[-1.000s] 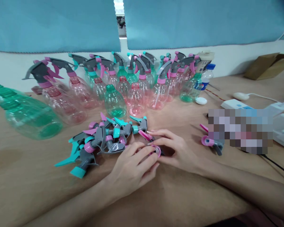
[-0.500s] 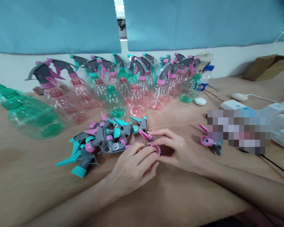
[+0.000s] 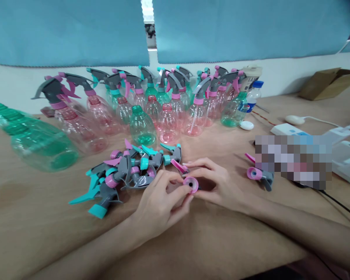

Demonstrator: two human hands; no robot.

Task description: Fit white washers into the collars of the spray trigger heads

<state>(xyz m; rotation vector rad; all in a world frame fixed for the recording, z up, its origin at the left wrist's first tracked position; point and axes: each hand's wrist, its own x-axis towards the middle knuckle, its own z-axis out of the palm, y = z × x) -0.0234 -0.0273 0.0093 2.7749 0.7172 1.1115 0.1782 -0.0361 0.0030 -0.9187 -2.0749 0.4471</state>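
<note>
Between my hands is a grey and pink spray head (image 3: 191, 185), its pink collar turned so the open end faces me. My right hand (image 3: 218, 182) is closed around the body of the spray head, which its fingers mostly hide. With fingertips and thumb at the collar's edge, my left hand (image 3: 163, 198) pinches it from the left. Beside my left hand lies a heap of loose spray heads (image 3: 122, 171) in grey with pink or turquoise parts. One more pink spray head (image 3: 258, 174) rests apart to the right.
Behind the heap stand several clear pink bottles (image 3: 168, 124) and green bottles (image 3: 142, 126), some topped with spray heads. Green bottles (image 3: 43, 144) stand at far left. At right are a pixelated object (image 3: 294, 161), a white power strip (image 3: 291, 132), a clear plastic box (image 3: 348, 159) and a cardboard box (image 3: 323, 83).
My left fingers have shifted off the front of the collar to its left edge, baring the open end. My right hand and the heap have stayed in place.
</note>
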